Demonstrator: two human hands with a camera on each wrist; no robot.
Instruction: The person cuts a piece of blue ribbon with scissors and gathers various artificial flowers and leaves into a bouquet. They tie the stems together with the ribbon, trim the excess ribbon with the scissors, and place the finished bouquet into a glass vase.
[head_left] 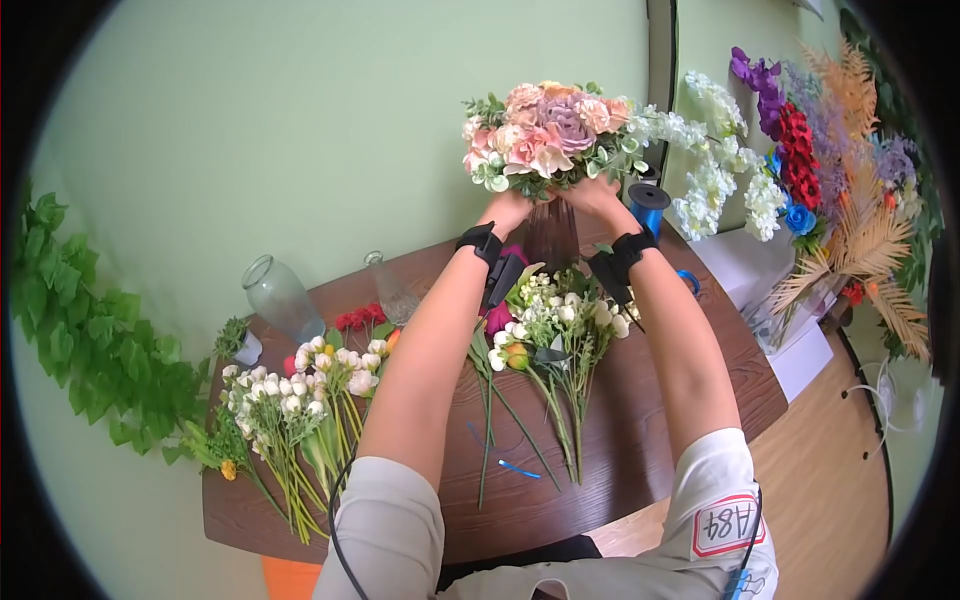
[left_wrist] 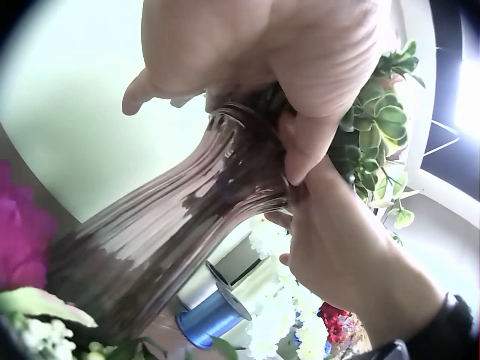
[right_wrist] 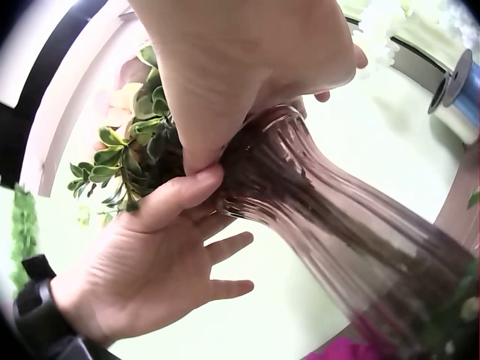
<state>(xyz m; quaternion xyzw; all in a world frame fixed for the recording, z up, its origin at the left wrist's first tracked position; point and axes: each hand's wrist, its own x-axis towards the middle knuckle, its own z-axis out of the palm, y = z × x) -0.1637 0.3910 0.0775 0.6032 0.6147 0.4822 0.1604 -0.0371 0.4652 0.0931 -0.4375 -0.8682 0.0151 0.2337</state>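
A round bouquet point(head_left: 550, 130) of pink, peach and mauve flowers with green leaves stands over a ribbed, brownish glass vase point(head_left: 551, 240) at the back of the table. My left hand point(head_left: 508, 208) and right hand point(head_left: 597, 194) meet beneath the blooms, at the vase mouth. From the right wrist, thumb and fingers of the left hand point(right_wrist: 142, 270) pinch the bouquet's base, its other fingers spread. The right hand point(right_wrist: 247, 67) grips there too, its thumb against the left thumb. In the left wrist view, dark stems show inside the vase point(left_wrist: 187, 202); the hands partly hide its rim.
White flowers point(head_left: 280, 400) and more stems point(head_left: 570, 340) lie on the brown table point(head_left: 610, 440). Two clear glass vessels, a large jar point(head_left: 283, 300) and a smaller vase point(head_left: 392, 290), stand left. A blue ribbon spool point(head_left: 648, 205) is right of the vase; tall flowers point(head_left: 800, 160) stand beyond.
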